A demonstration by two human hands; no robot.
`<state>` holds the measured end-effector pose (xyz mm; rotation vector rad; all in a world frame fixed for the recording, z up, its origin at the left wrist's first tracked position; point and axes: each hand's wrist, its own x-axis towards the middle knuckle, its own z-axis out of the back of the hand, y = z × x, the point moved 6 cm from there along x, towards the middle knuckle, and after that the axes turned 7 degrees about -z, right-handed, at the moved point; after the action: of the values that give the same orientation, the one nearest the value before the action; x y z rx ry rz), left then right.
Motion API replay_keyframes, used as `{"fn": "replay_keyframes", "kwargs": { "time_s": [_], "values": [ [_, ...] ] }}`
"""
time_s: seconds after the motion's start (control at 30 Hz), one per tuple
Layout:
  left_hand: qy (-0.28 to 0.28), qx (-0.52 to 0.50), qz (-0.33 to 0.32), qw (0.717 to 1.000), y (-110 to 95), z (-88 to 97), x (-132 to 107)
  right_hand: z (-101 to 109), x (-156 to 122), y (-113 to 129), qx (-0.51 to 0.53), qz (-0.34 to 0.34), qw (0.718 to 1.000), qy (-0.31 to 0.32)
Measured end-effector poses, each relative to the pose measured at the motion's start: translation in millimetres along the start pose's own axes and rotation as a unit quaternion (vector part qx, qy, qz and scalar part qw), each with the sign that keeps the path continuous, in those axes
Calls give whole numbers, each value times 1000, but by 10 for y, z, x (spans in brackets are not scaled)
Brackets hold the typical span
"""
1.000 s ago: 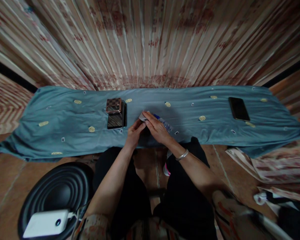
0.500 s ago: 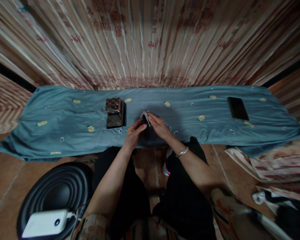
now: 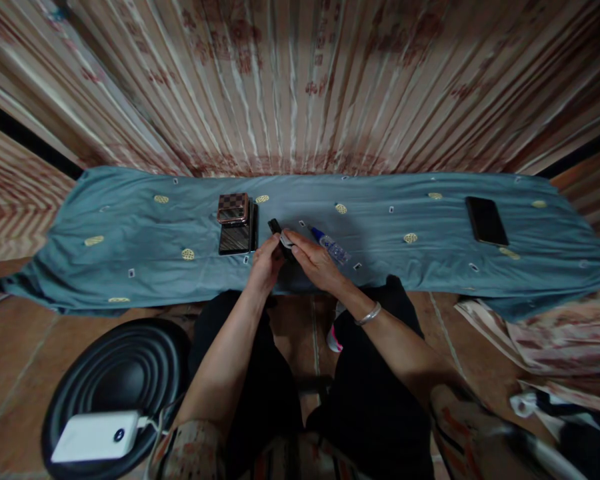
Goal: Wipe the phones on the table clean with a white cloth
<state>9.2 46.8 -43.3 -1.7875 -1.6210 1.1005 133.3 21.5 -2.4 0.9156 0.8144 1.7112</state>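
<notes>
**Dim Curtained Corner With a Household Look**

This was most likely a home, though the poor light and close view left some doubt. A pleated, floral-patterned curtain (image 3: 300,87) hung behind a long, narrow surface draped in a rumpled teal cloth (image 3: 430,270), printed with yellow pineapples (image 3: 341,209), more like house linen than a work covering. Brown floor tiles (image 3: 15,360) with pale joints showed below. At the lower left, a white device (image 3: 95,437) with a cable (image 3: 156,430) lay on a round, black, ringed surface (image 3: 65,373). More patterned fabric (image 3: 550,337) hung in folds at the right.
</notes>
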Motion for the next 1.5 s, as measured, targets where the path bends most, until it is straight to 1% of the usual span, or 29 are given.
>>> {"fn": "replay_keyframes", "kwargs": {
  "time_s": [0.3, 0.4, 0.57, 0.63, 0.8, 0.97, 1.17, 1.37, 1.5],
  "values": [
    [60, 30, 43, 997, 112, -94, -67, 100, 38, -41, 1, -25, 999, -28],
    [44, 23, 38, 998, 92, -74, -49, 90, 29, -12, 9, -23, 1000, -19],
    [6, -5, 17, 1000, 4, 8, 9, 43, -15, 84, 21, 0, 1000, 14],
    [1, 1, 15, 1000, -16, 40, 31, 42, -33, 114, 20, 9, 1000, 21],
    [2, 9, -3, 1000, -38, 77, 72, 70, -60, 150, 25, 25, 999, 15],
    [17, 1, 7, 1000, -17, 26, 50, 60, -62, 116, 26, 11, 999, 16],
    [67, 24, 13, 997, 22, -105, -36, 47, -10, 23, 13, -10, 1000, 15],
    [84, 27, 27, 996, 78, -123, -82, 33, 53, -62, 11, -33, 999, 18],
    [88, 19, 33, 995, 79, -128, -91, 19, 84, -111, 17, -49, 999, 14]
  ]
}}
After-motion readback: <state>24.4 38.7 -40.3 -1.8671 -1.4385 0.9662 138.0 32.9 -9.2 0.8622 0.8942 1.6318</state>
